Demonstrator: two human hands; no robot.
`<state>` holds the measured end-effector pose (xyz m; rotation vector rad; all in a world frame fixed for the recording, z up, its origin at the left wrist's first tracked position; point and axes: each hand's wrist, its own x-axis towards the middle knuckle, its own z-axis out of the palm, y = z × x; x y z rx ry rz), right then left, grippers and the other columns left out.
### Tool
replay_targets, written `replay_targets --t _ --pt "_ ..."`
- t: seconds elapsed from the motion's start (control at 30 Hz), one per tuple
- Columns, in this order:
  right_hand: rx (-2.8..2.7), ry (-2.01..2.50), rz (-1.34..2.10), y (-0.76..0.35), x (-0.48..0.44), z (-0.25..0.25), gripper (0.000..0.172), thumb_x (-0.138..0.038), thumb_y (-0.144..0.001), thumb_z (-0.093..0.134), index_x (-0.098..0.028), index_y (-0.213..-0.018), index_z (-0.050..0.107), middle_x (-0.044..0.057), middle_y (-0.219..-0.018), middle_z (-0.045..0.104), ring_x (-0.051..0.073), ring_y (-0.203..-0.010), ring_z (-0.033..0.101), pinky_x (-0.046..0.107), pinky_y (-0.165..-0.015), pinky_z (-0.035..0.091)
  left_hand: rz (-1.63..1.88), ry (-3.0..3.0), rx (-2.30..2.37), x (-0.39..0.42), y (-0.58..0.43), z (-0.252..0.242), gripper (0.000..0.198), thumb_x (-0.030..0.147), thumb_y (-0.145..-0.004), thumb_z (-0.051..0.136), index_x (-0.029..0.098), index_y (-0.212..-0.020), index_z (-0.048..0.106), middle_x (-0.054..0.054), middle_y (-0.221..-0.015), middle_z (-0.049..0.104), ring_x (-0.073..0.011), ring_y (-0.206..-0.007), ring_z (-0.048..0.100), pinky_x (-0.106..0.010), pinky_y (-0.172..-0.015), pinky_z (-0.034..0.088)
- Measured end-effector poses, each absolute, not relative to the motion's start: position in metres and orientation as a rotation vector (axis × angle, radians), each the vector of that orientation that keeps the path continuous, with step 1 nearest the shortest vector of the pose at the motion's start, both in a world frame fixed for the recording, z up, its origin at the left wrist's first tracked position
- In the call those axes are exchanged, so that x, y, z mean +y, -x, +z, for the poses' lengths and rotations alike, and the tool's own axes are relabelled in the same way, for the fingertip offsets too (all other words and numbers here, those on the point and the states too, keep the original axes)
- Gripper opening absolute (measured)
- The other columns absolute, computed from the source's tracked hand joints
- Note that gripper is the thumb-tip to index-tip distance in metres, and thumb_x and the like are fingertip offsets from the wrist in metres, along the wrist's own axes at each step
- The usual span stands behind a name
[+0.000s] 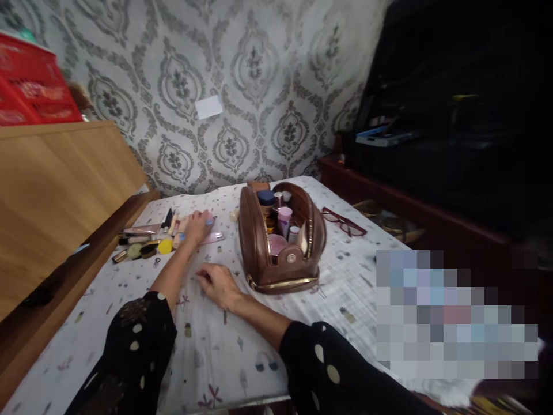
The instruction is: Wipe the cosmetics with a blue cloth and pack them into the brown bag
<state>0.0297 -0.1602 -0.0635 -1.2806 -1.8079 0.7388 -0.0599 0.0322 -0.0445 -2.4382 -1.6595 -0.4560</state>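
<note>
1. In the head view, I have the cosmetics [144,230] spread left of centre on the cloth-covered counter [224,360], with a pale pink tube [212,237] near the brown bag [254,253] at mid-frame.
2. The tube looks light and smooth, perhaps a little slippery; I would pinch it around the middle of its body.
3. The bag looks soft-sided but stands upright, open and loaded; I judge it fairly heavy, best supported by both side walls so that its jars don't tip.
4. My left hand [197,226] reaches in palm down over the cosmetics, forearm slanting up from the lower left; its fingertips are hidden, so I can't tell whether they grip anything.
5. My right hand [219,283] rests just left of the bag, fingers loosely curled, nothing visible in them; I can't tell whether the tips meet.
</note>
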Motion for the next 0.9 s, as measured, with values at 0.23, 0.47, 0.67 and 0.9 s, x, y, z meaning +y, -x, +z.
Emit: replay_targets --t 0.23,0.47,0.67,0.9 --pt "-1.831 1.286 0.737 -0.033 -0.161 -0.058 0.025 -0.011 -0.082 0.057 -0.020 -0.100 0.072 0.005 -0.098 0.076 0.019 -0.092 0.069 0.026 -0.083 0.050 -0.344 2.422 -1.735 0.036 0.061 -0.040 0.049 0.040 -0.092 0.052 0.019 -0.137 0.050 -0.019 -0.133 0.051 -0.0352 -0.119 0.057 -0.044 -0.092 0.049" --pt "-1.852 1.288 0.731 -0.035 -0.162 -0.056 0.025 -0.012 -0.083 0.056 -0.020 -0.100 0.072 0.006 -0.101 0.077 0.020 -0.095 0.069 0.026 -0.083 0.049 -0.285 2.431 -1.711 0.034 0.061 -0.038 0.047 0.039 -0.095 0.049 0.018 -0.136 0.049 -0.017 -0.128 0.057 -0.0310 -0.114 0.061 -0.039 -0.090 0.050" --pt "-1.844 1.306 0.759 -0.035 -0.161 -0.055 0.025 -0.010 -0.084 0.055 -0.017 -0.100 0.072 0.008 -0.098 0.076 0.020 -0.092 0.069 0.026 -0.082 0.048 -0.257 2.398 -1.686 0.025 0.063 -0.035 0.040 0.036 -0.096 0.048 0.018 -0.132 0.053 -0.016 -0.122 0.058 -0.0289 -0.109 0.063 -0.035 -0.087 0.050" --pt "-1.846 1.278 0.767 -0.034 -0.158 -0.062 0.026 -0.009 -0.084 0.053 -0.016 -0.101 0.072 0.008 -0.094 0.076 0.019 -0.085 0.066 0.027 -0.079 0.047 -0.253 2.422 -1.680 0.023 0.066 -0.033 0.036 0.040 -0.099 0.046 0.020 -0.126 0.060 -0.013 -0.115 0.060 -0.0250 -0.099 0.065 -0.031 -0.083 0.049"
